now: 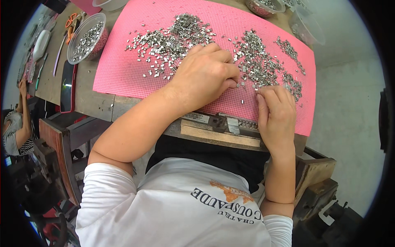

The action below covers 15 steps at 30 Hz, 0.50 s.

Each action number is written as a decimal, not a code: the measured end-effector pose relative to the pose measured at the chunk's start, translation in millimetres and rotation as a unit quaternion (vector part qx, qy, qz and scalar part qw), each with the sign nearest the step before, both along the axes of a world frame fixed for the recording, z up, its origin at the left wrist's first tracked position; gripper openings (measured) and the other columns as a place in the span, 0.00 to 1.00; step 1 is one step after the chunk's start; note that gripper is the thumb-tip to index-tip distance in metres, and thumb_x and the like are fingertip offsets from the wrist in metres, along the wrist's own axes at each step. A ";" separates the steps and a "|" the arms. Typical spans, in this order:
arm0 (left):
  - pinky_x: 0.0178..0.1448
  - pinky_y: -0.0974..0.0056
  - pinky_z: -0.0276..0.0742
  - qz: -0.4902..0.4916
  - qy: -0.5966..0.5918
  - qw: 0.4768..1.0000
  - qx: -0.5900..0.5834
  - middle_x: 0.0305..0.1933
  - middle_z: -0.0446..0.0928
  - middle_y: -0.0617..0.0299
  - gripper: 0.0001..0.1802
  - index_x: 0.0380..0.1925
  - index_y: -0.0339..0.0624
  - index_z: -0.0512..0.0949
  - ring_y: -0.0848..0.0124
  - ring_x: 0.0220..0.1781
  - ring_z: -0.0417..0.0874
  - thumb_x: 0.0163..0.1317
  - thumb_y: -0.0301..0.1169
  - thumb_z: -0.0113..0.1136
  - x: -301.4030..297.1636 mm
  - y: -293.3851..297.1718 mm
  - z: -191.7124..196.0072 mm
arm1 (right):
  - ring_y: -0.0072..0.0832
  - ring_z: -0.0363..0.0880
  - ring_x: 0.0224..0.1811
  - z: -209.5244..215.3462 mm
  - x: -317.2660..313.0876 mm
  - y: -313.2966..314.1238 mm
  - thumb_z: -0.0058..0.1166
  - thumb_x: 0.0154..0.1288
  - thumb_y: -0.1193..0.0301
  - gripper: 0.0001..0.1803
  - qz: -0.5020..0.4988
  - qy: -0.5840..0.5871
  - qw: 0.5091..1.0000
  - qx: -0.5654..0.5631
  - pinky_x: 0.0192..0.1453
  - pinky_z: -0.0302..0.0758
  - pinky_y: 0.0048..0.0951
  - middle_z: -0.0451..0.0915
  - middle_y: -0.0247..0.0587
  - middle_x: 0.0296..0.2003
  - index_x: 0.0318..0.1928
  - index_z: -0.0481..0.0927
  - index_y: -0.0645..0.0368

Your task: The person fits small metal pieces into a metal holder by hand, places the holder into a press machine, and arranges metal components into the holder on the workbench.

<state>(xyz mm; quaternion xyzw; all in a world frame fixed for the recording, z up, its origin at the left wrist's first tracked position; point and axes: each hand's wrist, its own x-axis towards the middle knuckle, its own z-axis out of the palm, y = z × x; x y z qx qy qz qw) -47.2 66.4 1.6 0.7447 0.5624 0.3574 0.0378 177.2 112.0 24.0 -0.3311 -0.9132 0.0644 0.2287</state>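
Note:
My left hand [207,74] is over the pink mesh mat [123,78], its fingers curled and thumb drawn in at the inner edge of a metal heap. Lower and to the right, my right hand [277,113] rests on the mat with thumb and forefinger together. Tiny silvery pieces lie close to both sets of fingertips; whether any is pinched is too small to tell. Small, blocky metal pieces form a left heap [185,31], partly behind my left hand, and a middle heap [257,57] between and beyond the hands. A smaller cluster [290,50] lies at the far right.
A slotted metal fixture [216,121] with a wooden strip [220,135] sits at the table's front edge. At left are a clear tub [88,39] of metal pieces, a phone [68,86] and orange-handled scissors [70,20]. Another person's arm [24,111] shows at far left.

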 end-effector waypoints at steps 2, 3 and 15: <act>0.51 0.56 0.78 -0.003 0.000 1.000 0.004 0.34 0.80 0.65 0.07 0.30 0.48 0.89 0.61 0.44 0.81 0.51 0.31 0.77 0.3 1.3 -0.9 | 0.41 0.79 0.42 0.0 -0.4 1.0 0.65 0.66 0.76 0.05 -0.004 0.004 1.000 -0.005 0.49 0.72 0.42 0.80 0.40 0.38 0.41 0.83 0.59; 0.51 0.57 0.78 -0.005 0.001 1.000 0.007 0.34 0.80 0.65 0.07 0.31 0.49 0.89 0.61 0.43 0.80 0.51 0.31 0.77 0.3 1.9 -1.1 | 0.41 0.79 0.42 -0.1 -1.2 2.1 0.65 0.66 0.76 0.06 -0.008 0.009 1.000 -0.010 0.49 0.72 0.42 0.81 0.40 0.37 0.42 0.84 0.58; 0.52 0.56 0.78 -0.041 0.017 0.999 0.025 0.36 0.79 0.63 0.06 0.31 0.48 0.87 0.60 0.44 0.80 0.51 0.28 0.73 1.3 7.4 -1.8 | 0.40 0.79 0.42 3.2 -21.6 10.0 0.64 0.63 0.77 0.06 0.014 -0.045 0.998 0.039 0.50 0.72 0.42 0.79 0.40 0.36 0.40 0.83 0.58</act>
